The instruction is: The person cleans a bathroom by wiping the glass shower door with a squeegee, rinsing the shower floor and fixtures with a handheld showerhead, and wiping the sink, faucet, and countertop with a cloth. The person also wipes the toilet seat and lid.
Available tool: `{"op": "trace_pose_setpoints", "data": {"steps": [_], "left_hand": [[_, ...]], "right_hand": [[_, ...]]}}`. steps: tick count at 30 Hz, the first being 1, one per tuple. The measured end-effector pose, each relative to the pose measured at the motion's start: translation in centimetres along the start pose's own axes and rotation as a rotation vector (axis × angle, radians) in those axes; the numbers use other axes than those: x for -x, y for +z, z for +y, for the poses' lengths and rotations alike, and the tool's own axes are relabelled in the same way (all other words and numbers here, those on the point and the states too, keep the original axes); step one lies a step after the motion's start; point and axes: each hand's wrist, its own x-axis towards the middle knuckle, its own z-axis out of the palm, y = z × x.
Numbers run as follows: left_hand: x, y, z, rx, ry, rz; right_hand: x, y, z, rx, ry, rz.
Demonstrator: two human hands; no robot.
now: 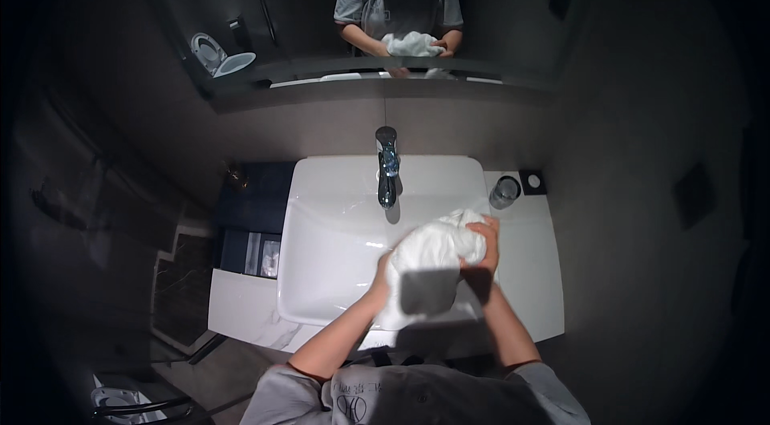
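Note:
A bunched white cloth [430,250], which looks like a towel, is held between my two hands over the front right part of the white washbasin [313,280]. My right hand [490,250] grips its right end with bent fingers. At the lower left side, my left hand [381,283] holds the cloth, its fingers mostly hidden behind the folds. Whether anything is wrapped inside cannot be seen. A dark square shadow falls across the cloth. Beyond it, the chrome tap [387,169] stands at the back of the basin.
On the white counter [529,280] to the right are a drinking glass [504,191] and a small black holder [533,182] with a round white item. Left of the basin lies a dark blue tray [258,190] with packets. A wall mirror [511,16] reflects the person and a toilet.

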Motion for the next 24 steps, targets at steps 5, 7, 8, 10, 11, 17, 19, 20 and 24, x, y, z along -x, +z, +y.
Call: {"op": "trace_pose_setpoints", "data": {"steps": [5, 7, 8, 10, 11, 17, 19, 20, 24], "left_hand": [[1.2, -2.5, -0.6, 0.678, -0.105, -0.071], [4.7, -2.6, -1.0, 0.864, -0.186, -0.308], [5.7, -4.2, -0.9, 0.834, -0.169, -0.336], [6.3, -8.5, 1.1, 0.688, -0.03, -0.313], [6.2, -10.5, 1.5, 0.566, 0.095, -0.259], [22.3, -13.7, -6.4, 0.953, -0.271, -0.278], [25.8, -15.5, -8.4, 0.608, -0.277, -0.166], [25.6, -17.3, -8.4, 0.587, -0.329, -0.152], [25.7, -19.7, -11.1, 0.702, -0.512, -0.055]], "right_hand": [[-0.1, 5.0, -1.8, -0.03, -0.028, -0.127], [-3.8, 5.9, -2.0, -0.116, -0.065, -0.008], [-7.6, 5.9, -2.3, -0.078, -0.164, 0.059], [-15.1, 4.7, -3.0, 0.163, -0.481, 0.216], [-18.6, 3.4, -2.8, 0.278, -0.589, 0.295], [-31.3, 7.4, 6.4, 0.753, -0.453, 0.872], [-28.4, 23.7, 0.1, -0.095, -0.316, 0.691], [-26.7, 30.6, -3.7, 0.118, -0.434, 0.562], [-24.0, 40.0, -3.8, 0.819, -0.889, -0.249]]}}
